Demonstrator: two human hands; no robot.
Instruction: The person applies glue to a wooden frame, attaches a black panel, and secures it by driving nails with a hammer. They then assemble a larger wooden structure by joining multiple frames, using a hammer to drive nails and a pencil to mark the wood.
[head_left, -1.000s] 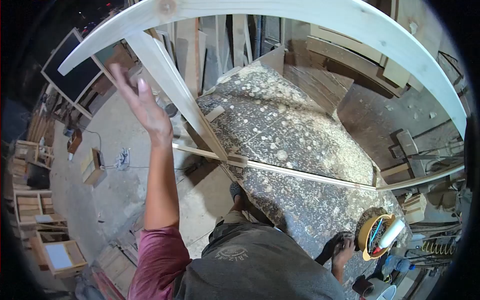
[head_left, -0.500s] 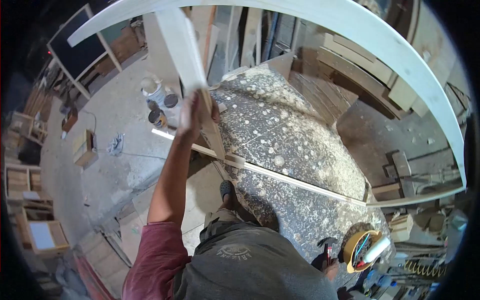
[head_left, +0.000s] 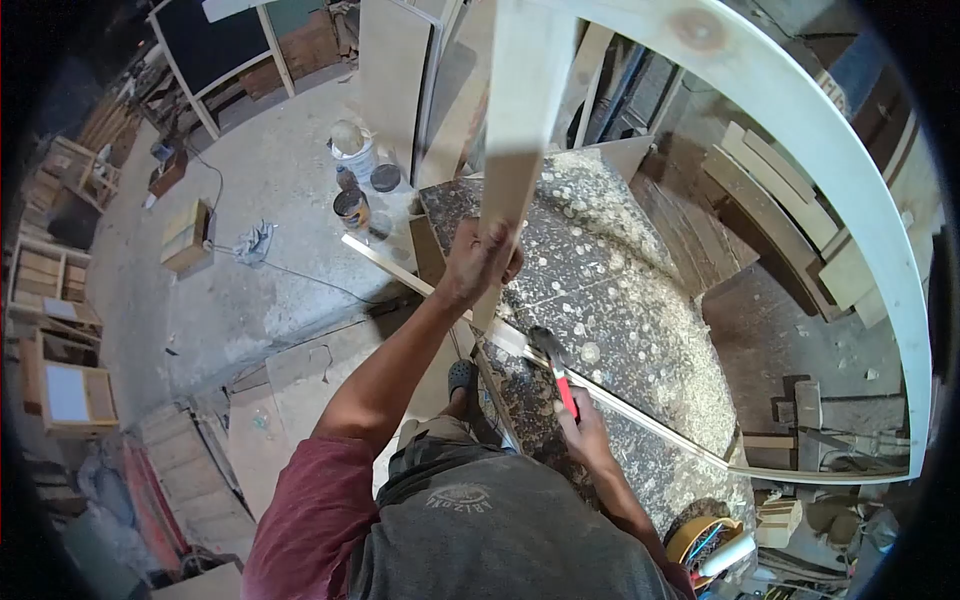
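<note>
My left hand (head_left: pixel 480 262) is wrapped round an upright wooden board (head_left: pixel 515 160), part of a large wooden frame (head_left: pixel 800 80) that arches across the top and right of the view. Below that hand, the board's lower end meets a long thin wooden strip (head_left: pixel 620 399) running diagonally over the speckled workbench (head_left: pixel 600 270). My right hand (head_left: pixel 583 428) grips a hammer (head_left: pixel 562 380) by its red handle. The dark hammer head is close to the strip, just right of the board's foot; whether it touches cannot be made out.
A yellow bucket (head_left: pixel 690 535) holding a white bottle (head_left: pixel 728 553) stands at the bench's near right. On the left floor are a white pail (head_left: pixel 355 160), an open can (head_left: pixel 351 207) and a wooden box (head_left: pixel 184 236). Planks (head_left: pixel 775 190) lie at the right.
My right hand has brought the hammer up from beside the yellow bucket to the strip near the board's foot. The view has turned, and my left hand still holds the board.
</note>
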